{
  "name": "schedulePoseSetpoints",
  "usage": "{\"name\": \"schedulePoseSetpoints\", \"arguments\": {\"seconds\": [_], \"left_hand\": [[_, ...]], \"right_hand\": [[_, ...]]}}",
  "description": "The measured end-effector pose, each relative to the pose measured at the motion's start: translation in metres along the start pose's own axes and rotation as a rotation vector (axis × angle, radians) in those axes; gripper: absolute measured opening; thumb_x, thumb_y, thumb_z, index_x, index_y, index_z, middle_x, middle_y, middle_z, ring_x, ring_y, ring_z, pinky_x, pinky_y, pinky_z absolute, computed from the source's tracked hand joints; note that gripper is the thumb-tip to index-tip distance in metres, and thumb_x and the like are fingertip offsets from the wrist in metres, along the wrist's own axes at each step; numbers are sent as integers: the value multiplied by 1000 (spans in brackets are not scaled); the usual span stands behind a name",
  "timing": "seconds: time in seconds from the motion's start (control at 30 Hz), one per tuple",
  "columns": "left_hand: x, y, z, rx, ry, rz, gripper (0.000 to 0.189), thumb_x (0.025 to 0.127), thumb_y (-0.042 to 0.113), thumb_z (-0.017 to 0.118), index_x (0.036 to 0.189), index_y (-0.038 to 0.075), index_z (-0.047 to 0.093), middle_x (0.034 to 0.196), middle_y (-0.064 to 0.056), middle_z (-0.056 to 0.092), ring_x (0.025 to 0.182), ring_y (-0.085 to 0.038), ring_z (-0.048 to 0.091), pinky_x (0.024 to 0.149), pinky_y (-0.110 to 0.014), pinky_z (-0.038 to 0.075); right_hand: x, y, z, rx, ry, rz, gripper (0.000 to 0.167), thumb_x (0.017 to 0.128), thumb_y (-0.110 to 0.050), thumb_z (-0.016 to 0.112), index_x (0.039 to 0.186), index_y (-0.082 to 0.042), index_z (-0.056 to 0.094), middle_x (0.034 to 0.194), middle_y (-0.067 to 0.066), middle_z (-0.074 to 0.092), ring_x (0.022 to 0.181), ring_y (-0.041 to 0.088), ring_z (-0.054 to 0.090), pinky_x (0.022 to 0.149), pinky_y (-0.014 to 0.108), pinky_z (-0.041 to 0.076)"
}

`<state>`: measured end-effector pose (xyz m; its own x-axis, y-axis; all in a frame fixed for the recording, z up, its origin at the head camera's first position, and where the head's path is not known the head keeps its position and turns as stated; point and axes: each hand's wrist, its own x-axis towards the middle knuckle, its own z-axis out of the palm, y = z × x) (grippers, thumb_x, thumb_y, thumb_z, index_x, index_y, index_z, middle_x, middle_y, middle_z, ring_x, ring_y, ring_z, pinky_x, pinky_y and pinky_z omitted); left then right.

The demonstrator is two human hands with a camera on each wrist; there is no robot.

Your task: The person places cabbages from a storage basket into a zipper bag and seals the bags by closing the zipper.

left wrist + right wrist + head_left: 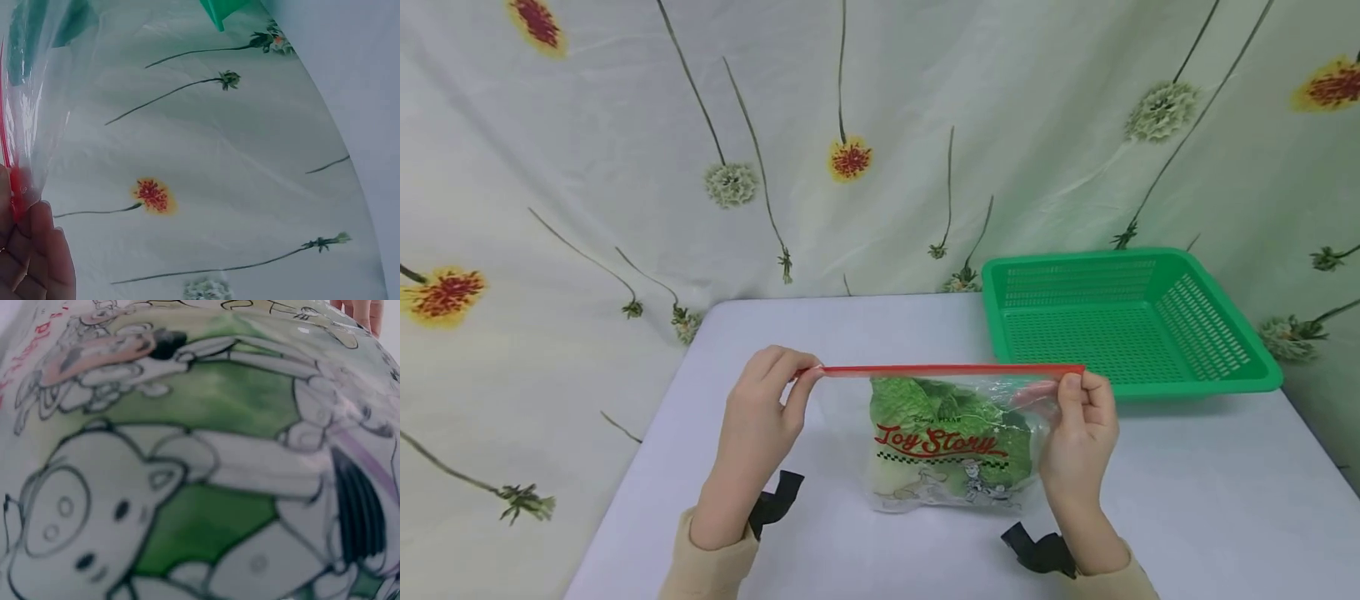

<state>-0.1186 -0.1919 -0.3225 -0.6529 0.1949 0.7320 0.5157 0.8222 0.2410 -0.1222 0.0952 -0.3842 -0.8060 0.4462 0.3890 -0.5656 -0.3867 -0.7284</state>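
A clear zip bag (940, 454) printed with "Toy Story" in red hangs by its straight red zip strip (947, 369), which runs level between both hands. Inside it, leafy green lettuce (917, 400) with a pale base fills the middle. My left hand (769, 396) pinches the left end of the strip between thumb and fingers; the left wrist view shows the fingers (40, 244) at the red corner. At the other end my right hand (1081, 429) pinches the strip under its thumb. In the right wrist view the bag's printed cartoon figures (237, 462) fill the picture.
A green plastic basket (1255, 367) with slatted walls stands at the back right of the white table (835, 533), just behind the bag's right end. A flower-printed cloth (895, 92) hangs behind the table. Black straps (778, 500) are on the wrists.
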Motion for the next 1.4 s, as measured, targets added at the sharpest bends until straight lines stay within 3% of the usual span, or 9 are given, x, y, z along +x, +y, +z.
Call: {"name": "schedulePoseSetpoints", "arguments": {"seconds": [0.13,0.23,0.33,0.4,0.57,0.8,1.0,1.13,1.4], "left_hand": [[-12,-2,5,-170,-10,-83,10,87,-1,71,94,4,67,89,-1,62,81,-10,56,71,-14,46],[-28,-3,16,-547,-63,-236,19,93,3,65,111,0,60,103,1,64,90,-8,60,80,-13,48],[-52,-6,31,-895,-201,-387,42,97,17,63,131,-2,47,126,-5,61,111,-16,62,94,-25,51],[-67,-8,42,-953,-355,-473,57,95,24,66,140,0,41,136,-12,56,124,-28,56,104,-39,48],[-88,-8,63,-800,-648,-597,64,91,25,69,145,2,42,144,-19,49,135,-41,43,107,-62,38],[-97,-3,75,-755,-608,-686,64,93,25,67,146,0,41,145,-22,48,132,-42,47,106,-61,40],[-106,1,77,-626,-509,-724,49,99,26,57,141,4,48,145,-23,49,137,-47,40,107,-67,34],[-108,3,72,-563,-391,-813,33,102,32,53,125,11,63,126,-20,65,110,-37,65,85,-47,57],[-116,0,59,-394,-353,-922,20,102,26,54,98,6,55,101,-16,73,58,-8,62,49,-18,50]], "right_hand": [[0,0,-2,4,-9,-12,15,103,-12,50,92,-4,55,76,3,70,66,14,70,66,26,59],[-2,1,-4,26,-7,-2,14,103,-11,49,92,-6,55,77,2,69,67,13,70,67,25,59],[-4,1,-5,37,-15,4,13,103,-10,48,93,-6,55,78,1,70,69,12,70,68,24,59],[-5,1,-5,39,-22,12,13,104,-12,48,95,-6,55,79,1,70,71,13,70,69,25,59],[-4,-2,-18,-159,-133,121,17,104,-17,49,117,-9,56,97,-1,71,92,10,68,84,21,55],[-12,4,-66,-705,-780,378,84,96,-38,63,155,0,17,151,33,32,131,54,41,101,62,44],[-25,16,-56,-927,-595,414,55,94,-24,67,141,-5,47,124,25,62,108,38,64,80,43,57],[-32,25,-41,-1001,-478,314,25,98,-26,62,117,-9,66,109,13,73,93,27,69,79,42,57],[-38,42,-26,-1060,-568,419,23,102,-27,55,108,-9,67,91,5,69,84,17,62,76,37,53]]}}
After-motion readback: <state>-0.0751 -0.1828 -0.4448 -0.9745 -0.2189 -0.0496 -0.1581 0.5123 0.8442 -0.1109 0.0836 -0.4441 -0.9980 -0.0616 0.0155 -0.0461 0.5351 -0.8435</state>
